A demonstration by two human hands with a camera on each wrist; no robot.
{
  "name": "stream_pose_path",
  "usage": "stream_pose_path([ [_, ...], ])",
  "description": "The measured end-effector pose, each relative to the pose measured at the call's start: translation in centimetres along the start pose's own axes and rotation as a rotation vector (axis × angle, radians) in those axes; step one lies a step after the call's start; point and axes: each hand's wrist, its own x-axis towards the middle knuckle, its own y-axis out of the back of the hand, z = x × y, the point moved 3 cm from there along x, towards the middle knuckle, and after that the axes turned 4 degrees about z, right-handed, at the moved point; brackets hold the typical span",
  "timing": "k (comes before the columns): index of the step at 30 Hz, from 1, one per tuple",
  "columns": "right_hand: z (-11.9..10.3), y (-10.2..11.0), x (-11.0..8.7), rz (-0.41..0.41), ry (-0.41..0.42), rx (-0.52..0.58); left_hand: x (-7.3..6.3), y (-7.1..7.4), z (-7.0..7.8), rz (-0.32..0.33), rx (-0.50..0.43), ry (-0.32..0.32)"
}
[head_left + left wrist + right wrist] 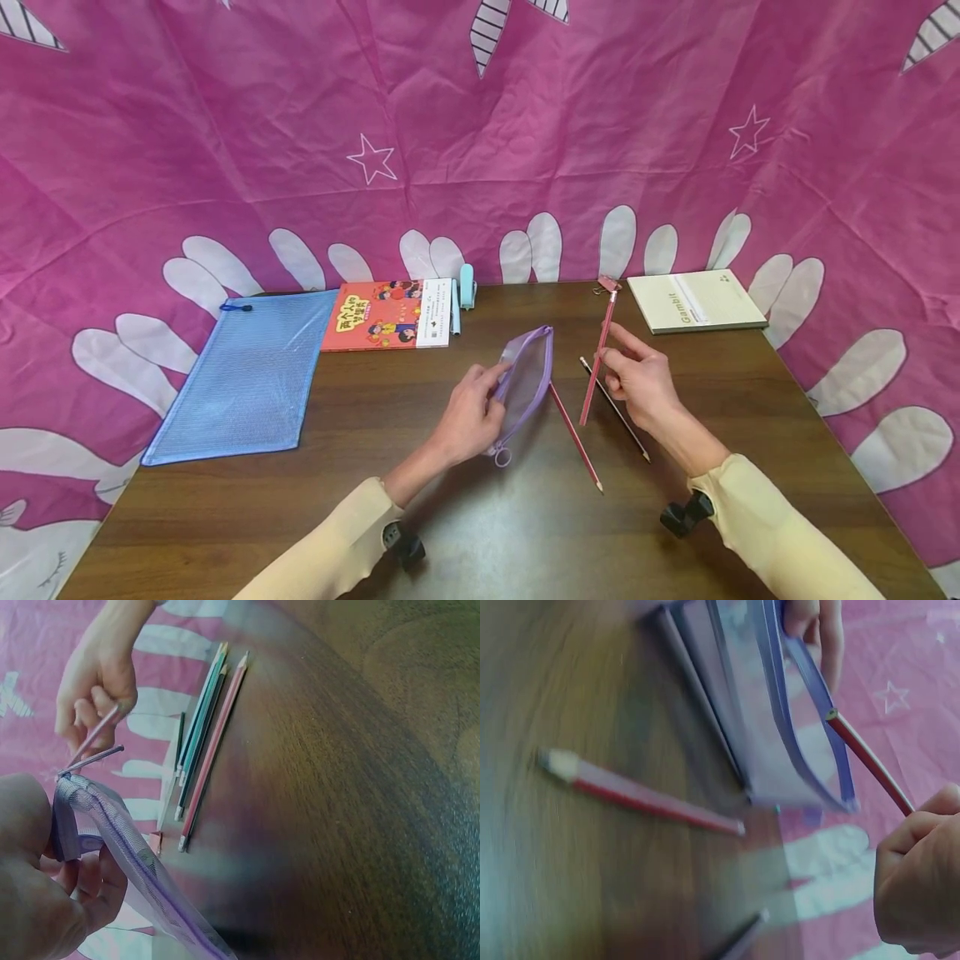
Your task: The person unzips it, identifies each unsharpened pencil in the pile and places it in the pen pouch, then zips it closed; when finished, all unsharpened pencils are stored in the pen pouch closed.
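Both arms wear long cream-coloured sleeves ending at the wrists. The left hand (471,417) and the right hand (637,379) are bare. A black camera mount sits under each cuff.

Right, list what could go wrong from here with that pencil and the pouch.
1. The left hand holds the purple mesh pouch open only narrowly; the pencil in the right hand could miss the opening or snag the mesh.
2. The red pencil lies right beside the pouch and the dark pencil under the right hand; either could get knocked and roll.
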Motion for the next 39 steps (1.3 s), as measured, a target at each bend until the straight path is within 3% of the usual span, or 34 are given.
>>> stream_pose_path([
  [10,1.9,-4.4,-0.5,0.091,0.013,0.143,0.0,0.0,0.1,-0.010,0.003,0.000],
  [19,3.2,-6.6,-1.1,0.135,0.062,0.189,-0.1,0.0,0.1,-0.006,0.003,0.015],
  [30,4.7,-7.4,-2.4,0.103,0.084,0.061,0.0,-0.1,0.3,0.012,0.006,0.030],
  [39,5.2,-7.9,-3.0,0.079,0.206,-0.136,-0.1,-0.3,0.3,-0.002,-0.002,0.052],
])
